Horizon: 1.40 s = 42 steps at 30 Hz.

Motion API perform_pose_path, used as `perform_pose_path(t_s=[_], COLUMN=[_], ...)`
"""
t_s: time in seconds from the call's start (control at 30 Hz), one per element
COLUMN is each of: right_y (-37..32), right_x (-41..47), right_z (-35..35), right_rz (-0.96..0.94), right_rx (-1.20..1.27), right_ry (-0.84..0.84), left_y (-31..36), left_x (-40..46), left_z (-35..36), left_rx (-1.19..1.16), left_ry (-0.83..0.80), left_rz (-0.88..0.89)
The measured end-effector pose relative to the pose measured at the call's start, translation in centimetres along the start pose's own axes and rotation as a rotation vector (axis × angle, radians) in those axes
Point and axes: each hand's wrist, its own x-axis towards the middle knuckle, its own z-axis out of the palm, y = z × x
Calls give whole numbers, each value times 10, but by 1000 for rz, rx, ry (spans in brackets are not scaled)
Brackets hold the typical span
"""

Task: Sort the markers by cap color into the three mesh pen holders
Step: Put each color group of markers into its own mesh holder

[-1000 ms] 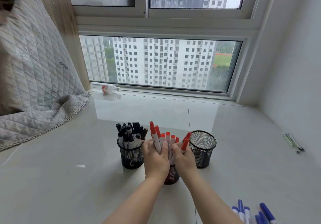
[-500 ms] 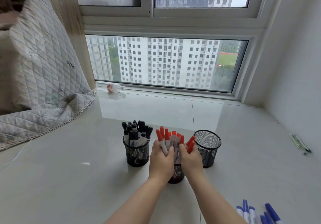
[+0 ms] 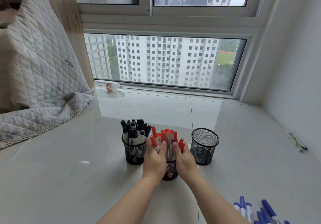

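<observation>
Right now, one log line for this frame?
stage: red markers into middle holder | left hand + right hand: cupping bundle | black markers: sorted | right holder: empty | blue markers: loose

No text can be read anywhere. The black-capped markers [image 3: 134, 133] in the left holder carry dark print on their white barrels, too small to make out. The bottle [image 3: 111, 85] lying at the far window has a red and white label, also illegible.

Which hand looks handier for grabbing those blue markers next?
Probably the right hand: the blue markers lie at its side, near the empty holder. The left hand would have to cross over.
</observation>
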Motion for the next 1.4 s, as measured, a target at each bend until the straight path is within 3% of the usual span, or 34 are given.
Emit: perform_pose_path(t_s=[0.17, 0.27, 0.4, 0.63, 0.8, 0.87, 1.1, 1.3, 1.4], right_y=[-2, -4, -8, -22, -21, -15, 1, 16, 28], right_x=[-5, -4, -7, -29, -68, -87, -143, -175, -184], right_z=[3, 3, -4, -32, -73, -95, -176, -224, -238], right_rz=[15, 38, 38, 136, 178, 189, 251, 228, 241], right_rx=[-33, -70, -117, -96, -101, -125, -129, -337, -420], right_ry=[95, 80, 24, -18, -60, -40, 194, 306, 394], left_y=[-3, 1, 8, 31, 39, 40, 45, 45, 45], left_x=[-5, -4, -9, -35, -72, -88, -138, -168, -176], left_z=[0, -5, -13, -21, -22, -20, 18, 57, 76], left_rx=[40, 77, 128, 281, 310, 308, 269, 433, 503], left_ry=[-19, -49, -92, 31, 258, 265, -58, -384, -474], left_rz=[-57, -162, -173, -131, -65, -72, -107, -86, -132])
